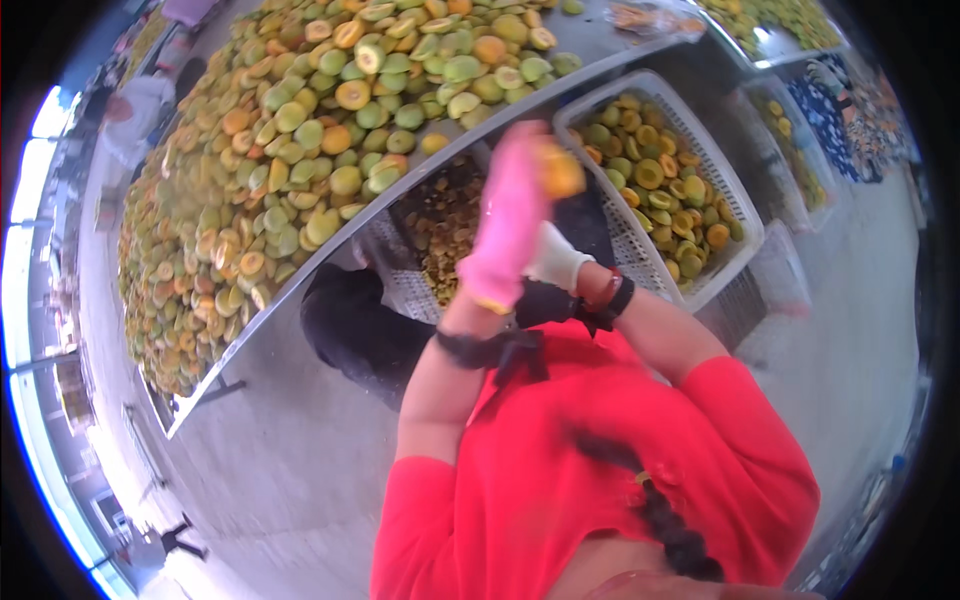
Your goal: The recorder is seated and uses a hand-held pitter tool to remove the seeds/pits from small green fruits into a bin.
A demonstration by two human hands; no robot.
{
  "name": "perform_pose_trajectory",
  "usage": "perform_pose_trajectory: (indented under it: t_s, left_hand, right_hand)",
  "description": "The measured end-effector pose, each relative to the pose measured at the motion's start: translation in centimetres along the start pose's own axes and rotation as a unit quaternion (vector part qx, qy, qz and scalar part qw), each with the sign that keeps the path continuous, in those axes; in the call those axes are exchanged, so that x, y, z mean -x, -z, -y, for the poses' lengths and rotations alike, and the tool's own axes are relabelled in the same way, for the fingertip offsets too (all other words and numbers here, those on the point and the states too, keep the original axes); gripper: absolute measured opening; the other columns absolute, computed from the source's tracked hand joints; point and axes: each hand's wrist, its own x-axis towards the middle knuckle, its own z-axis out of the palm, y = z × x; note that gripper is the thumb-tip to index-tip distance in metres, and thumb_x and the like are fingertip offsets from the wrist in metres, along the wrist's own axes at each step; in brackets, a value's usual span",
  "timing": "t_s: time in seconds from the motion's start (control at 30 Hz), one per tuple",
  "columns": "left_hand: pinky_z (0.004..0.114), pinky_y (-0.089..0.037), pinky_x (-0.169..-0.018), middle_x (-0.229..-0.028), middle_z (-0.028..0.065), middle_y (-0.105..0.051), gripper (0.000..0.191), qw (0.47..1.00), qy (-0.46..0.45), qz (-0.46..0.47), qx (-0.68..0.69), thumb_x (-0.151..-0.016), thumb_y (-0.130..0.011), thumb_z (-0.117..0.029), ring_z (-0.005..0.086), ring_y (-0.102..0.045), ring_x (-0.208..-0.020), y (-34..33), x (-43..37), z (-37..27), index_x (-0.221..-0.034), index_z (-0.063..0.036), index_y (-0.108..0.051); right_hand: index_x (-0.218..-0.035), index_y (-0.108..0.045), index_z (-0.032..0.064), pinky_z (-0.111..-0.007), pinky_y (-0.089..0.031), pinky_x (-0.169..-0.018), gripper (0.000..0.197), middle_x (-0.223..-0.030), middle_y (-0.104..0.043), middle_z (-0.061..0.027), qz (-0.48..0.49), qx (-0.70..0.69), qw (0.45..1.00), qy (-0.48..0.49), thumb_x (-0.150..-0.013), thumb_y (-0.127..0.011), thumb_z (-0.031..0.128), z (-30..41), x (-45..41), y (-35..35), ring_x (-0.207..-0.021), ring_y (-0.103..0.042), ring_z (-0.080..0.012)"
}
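My left hand (510, 214), in a pink glove, is raised in front of me at the metal table's edge and blurred by motion. A yellow-orange piece of fruit (561, 171), apparently apricot, sits against its palm side, in its grip. Just below and behind it is my right hand (556, 256) in a white glove; its fingers are hidden by the pink glove. Beneath my hands, a plastic crate (412, 291) contains brownish pits or scraps (450, 225). To the right, a white perforated crate (720, 150) holds halved fruit (652, 180).
Green and orange fruit, many halved, is heaped (300, 150) on the metal table (592, 30). A plastic bag (652, 21) lies at its far end. More crates (802, 142) and a seated person (855, 112) are at the right. Another person (135, 112) stands beyond the table's left side.
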Motion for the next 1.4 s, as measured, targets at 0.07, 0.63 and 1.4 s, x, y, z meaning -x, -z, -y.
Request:
perform_pose_trajectory:
  t_s: [0.07, 0.63, 1.4]
  left_hand:
    - [0.030, -0.052, -0.089, -0.125, 0.0133, -0.060, 0.048, 0.987, -0.085, 0.073, -0.116, -0.104, -0.053, -0.029, 0.0184, -0.062, -0.107, -2.6, -0.2, 3.1, -0.141, 0.0009, -0.047]
    - [0.049, -0.045, -0.093, -0.110, 0.0171, -0.073, 0.069, 0.636, 0.224, -0.156, -0.721, -0.085, -0.056, -0.065, 0.0363, -0.068, -0.105, 19.6, -8.1, -2.1, -0.111, -0.0040, -0.071]
    - [0.033, -0.048, -0.098, -0.135, 0.0128, -0.055, 0.054, 0.987, -0.058, 0.019, 0.148, -0.097, -0.059, -0.021, 0.0205, -0.059, -0.117, 10.5, 6.2, -1.4, -0.144, -0.0019, -0.042]
  right_hand:
    - [-0.103, -0.053, 0.0090, -0.038, -0.049, -0.085, 0.008, -0.112, -0.060, -0.0064, 0.042, -0.371, 0.927, -0.048, -0.099, -0.059, 0.013, -2.5, 0.0, 1.5, -0.109, -0.059, -0.0178]
    - [-0.088, -0.059, 0.0037, -0.040, -0.051, -0.060, 0.006, -0.086, -0.056, -0.0171, 0.185, 0.295, 0.925, 0.155, -0.088, -0.060, 0.010, 7.1, 0.3, 3.1, -0.073, -0.062, -0.0348]
    - [-0.100, -0.054, 0.0048, -0.024, -0.037, -0.048, 0.021, -0.069, -0.053, 0.0013, 0.189, -0.018, 0.981, 0.050, -0.102, -0.056, 0.025, 15.3, 1.0, 1.6, -0.053, -0.048, -0.0072]
